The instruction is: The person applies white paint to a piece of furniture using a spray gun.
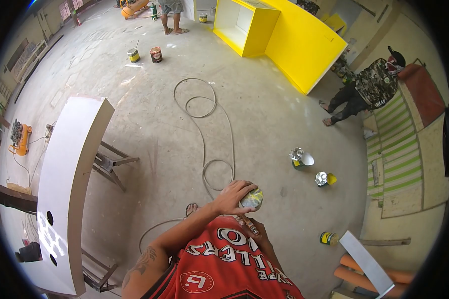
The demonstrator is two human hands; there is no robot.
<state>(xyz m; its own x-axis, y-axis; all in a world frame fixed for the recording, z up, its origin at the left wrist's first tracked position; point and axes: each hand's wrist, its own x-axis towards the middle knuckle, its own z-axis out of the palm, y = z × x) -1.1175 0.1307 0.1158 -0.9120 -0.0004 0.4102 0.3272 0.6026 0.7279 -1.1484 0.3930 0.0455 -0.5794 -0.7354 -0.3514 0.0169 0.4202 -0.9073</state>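
One white curved panel [72, 174] at left of the frame, resting on dark trestles [112, 162]: possibly scuffed or tipped if bumped by an elbow. Below centre, a sandalled foot [191, 209] near a looped grey hose [232, 145]; likeliest trouble, a trip, with eyes on the work. Left hand [233, 196], also just below centre, fingers curved around a paint-smeared round container [252, 198], contents not visible; possible slip or spill if slick with wet paint. Right hand [249, 225] just beneath, partly hidden, grip impossible to tell. Farther right, two opened tins [298, 164], perhaps easily toppled by a careless sideways step.
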